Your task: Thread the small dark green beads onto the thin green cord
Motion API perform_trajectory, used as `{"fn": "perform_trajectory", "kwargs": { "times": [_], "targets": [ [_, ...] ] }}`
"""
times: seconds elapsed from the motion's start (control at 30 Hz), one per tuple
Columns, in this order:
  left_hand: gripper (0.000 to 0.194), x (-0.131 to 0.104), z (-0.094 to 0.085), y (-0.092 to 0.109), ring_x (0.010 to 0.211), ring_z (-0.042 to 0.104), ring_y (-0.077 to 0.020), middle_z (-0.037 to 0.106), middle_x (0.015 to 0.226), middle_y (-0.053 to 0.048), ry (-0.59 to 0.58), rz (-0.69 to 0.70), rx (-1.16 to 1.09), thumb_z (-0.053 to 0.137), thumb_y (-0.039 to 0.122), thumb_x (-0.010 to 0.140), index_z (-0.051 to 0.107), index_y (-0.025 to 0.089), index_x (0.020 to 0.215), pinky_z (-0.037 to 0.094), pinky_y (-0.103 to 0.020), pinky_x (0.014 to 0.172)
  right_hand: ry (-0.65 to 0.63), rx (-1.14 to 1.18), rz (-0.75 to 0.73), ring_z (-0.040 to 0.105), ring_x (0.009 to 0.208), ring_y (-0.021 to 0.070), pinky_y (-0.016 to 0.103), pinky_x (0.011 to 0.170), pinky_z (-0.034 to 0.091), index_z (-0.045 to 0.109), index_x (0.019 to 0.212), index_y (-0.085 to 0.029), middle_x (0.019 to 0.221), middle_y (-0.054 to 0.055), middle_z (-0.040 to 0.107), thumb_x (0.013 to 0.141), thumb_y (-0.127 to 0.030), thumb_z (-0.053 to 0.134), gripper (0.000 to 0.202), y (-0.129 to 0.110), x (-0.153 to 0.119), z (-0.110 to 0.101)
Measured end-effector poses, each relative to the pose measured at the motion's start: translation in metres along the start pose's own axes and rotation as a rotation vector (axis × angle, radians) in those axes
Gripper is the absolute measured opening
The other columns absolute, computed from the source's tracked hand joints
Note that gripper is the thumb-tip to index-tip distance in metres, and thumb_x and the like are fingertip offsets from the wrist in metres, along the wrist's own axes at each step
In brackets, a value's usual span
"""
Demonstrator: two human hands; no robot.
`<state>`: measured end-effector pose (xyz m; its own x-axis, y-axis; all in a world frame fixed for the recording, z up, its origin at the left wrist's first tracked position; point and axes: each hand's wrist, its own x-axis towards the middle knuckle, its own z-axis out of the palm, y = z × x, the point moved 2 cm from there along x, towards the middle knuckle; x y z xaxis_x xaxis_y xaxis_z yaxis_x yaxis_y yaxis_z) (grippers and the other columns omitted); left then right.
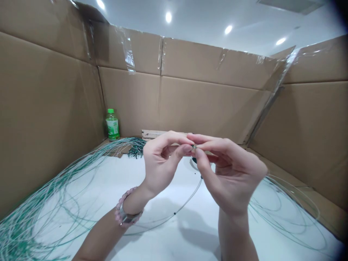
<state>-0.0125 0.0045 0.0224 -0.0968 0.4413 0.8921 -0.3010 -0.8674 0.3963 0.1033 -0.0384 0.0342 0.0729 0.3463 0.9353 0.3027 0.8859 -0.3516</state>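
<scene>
My left hand (160, 159) and my right hand (231, 170) meet in front of me above a white table (168, 232). Their thumbs and forefingers pinch a small dark bead (194, 147) on the end of a thin clear line (187, 201). That line hangs down from my fingers and carries another small dark bead (174, 213) lower down. My left wrist wears a pink bead bracelet (121, 210). What sits inside the pinch itself is mostly hidden by my fingertips.
A big bundle of green lines (40, 214) sweeps across the left of the table, ending in a dark tuft (136, 148). Looser loops (288, 206) lie on the right. A green bottle (112, 125) stands in the back left corner. Cardboard walls (206, 105) surround the table.
</scene>
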Motion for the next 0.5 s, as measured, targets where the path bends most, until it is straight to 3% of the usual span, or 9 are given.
{"fn": "perform_trajectory", "kwargs": {
  "times": [0.5],
  "targets": [
    [0.015, 0.0015, -0.0087, 0.0001, 0.075, 0.066, -0.0103, 0.072, 0.084, -0.003, -0.094, 0.205, 0.289, 0.066, 0.006, 0.078, 0.069, 0.019, 0.085, 0.053, -0.017, 0.062, -0.051, -0.086, -0.018, 0.071, 0.08, 0.0161, 0.021, 0.058, 0.061, 0.067, 0.08, -0.02, 0.09, 0.0, 0.073, 0.07, 0.002, 0.064, 0.024, 0.0019, 0.003, -0.0037]
  ]
}}
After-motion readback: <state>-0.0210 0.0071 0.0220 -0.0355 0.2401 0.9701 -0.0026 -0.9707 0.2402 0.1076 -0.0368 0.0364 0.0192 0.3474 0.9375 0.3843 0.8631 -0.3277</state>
